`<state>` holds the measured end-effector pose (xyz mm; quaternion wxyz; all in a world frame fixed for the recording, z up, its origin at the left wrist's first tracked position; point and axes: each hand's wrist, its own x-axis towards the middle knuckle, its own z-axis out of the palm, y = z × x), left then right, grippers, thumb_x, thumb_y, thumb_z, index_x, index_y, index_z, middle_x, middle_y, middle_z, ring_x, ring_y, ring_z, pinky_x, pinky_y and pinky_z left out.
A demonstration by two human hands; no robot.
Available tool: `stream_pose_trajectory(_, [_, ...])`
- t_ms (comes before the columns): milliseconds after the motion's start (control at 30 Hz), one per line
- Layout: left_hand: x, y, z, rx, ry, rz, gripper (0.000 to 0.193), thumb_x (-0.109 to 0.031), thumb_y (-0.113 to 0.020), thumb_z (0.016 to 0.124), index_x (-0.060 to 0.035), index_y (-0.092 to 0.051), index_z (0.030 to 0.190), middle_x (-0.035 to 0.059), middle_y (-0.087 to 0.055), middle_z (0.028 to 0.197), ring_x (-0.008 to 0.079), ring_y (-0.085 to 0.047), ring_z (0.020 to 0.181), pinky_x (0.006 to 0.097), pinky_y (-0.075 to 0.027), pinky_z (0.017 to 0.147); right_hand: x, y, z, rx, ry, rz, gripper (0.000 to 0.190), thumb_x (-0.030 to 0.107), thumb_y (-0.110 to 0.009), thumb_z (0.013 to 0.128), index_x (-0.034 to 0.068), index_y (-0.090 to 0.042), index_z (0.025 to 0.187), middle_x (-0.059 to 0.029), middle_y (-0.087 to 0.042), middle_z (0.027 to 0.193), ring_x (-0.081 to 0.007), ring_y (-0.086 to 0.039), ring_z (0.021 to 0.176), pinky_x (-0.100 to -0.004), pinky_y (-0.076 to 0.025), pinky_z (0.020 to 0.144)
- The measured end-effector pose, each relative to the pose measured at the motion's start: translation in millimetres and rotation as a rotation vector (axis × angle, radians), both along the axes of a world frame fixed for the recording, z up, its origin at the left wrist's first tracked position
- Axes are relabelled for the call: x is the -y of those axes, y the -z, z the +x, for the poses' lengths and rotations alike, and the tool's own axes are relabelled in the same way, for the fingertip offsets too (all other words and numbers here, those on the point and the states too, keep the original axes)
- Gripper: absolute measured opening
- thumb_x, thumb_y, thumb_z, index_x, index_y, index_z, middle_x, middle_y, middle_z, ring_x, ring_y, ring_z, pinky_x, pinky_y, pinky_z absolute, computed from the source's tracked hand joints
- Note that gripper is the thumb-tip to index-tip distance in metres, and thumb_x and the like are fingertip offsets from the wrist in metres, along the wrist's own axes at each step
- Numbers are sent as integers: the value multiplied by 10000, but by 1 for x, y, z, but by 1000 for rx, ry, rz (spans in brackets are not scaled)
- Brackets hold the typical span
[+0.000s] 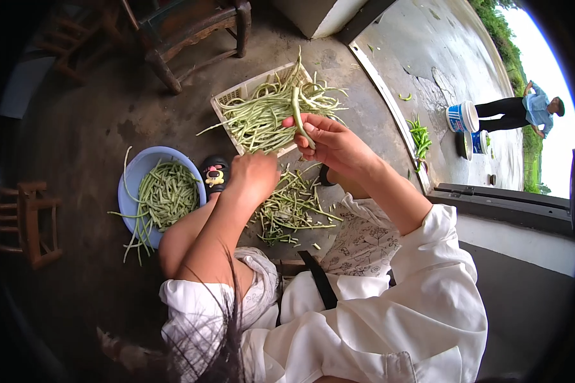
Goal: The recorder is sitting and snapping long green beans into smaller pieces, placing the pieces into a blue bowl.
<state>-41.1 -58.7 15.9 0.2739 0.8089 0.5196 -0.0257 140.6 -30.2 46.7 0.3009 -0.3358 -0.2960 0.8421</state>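
My right hand [323,141] holds a short length of green bean [296,112] upright between thumb and fingers, over the right edge of a plastic basket [226,119]. Long beans [263,115] lie heaped in that basket, some hanging over its rim. My left hand [256,170] is at the basket's near edge, back up and fingers curled; its fingertips are hidden, so whether it holds anything does not show. At the left, a blue basin [127,179] holds a pile of short bean pieces [170,196], with several long beans over its rim. Bean scraps [292,206] lie on the floor between my legs.
A wooden chair [196,36] stands beyond the basket, and a small wooden chair [31,225] is at the far left. Past the metal door sill [388,107] lie green peppers [419,139]. Outdoors are white-and-blue buckets [461,117] and a standing person [517,110].
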Motion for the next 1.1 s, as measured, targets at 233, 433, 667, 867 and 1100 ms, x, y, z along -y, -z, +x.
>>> stream_pose_trajectory(233, [-37,-17,12,1225,-417,-360,312,-289,-437,937,-20,-567,1027,27,-603,922,119,-579,805,297,-470,738,11,-3,18,167,71,416,276,199,-424,947,28,-513,1145,35,-532,839,-35,-465,758,-188,-383,674])
stream_pose_trajectory(433, [-44,-11,42,1456,-531,-662,261,-269,-529,899,-20,-566,967,-8,-513,749,77,-492,655,220,-428,614,9,-3,26,327,8,391,244,231,-465,934,32,-599,978,32,-574,752,-28,-475,683,-186,-394,633])
stream_pose_trajectory(667, [-64,-28,61,1553,-562,-658,199,-259,-587,869,-63,-580,902,-48,-512,752,21,-441,610,149,-364,567,14,12,58,399,378,442,108,131,-576,870,36,-540,907,8,-543,853,-46,-491,778,-194,-418,662])
stream_pose_trajectory(867, [-67,-23,67,1517,-536,-629,198,-266,-590,866,-68,-591,880,-56,-516,720,21,-452,615,149,-369,572,14,24,74,152,500,442,164,-89,-554,738,52,-513,810,-31,-511,940,-72,-489,841,-209,-441,731])
stream_pose_trajectory(1100, [-64,-21,55,1494,-541,-619,209,-282,-586,867,-73,-594,874,-57,-513,722,22,-447,622,158,-360,577,15,19,70,280,459,568,88,-44,-560,764,37,-543,735,-35,-536,946,-81,-478,834,-228,-405,744])
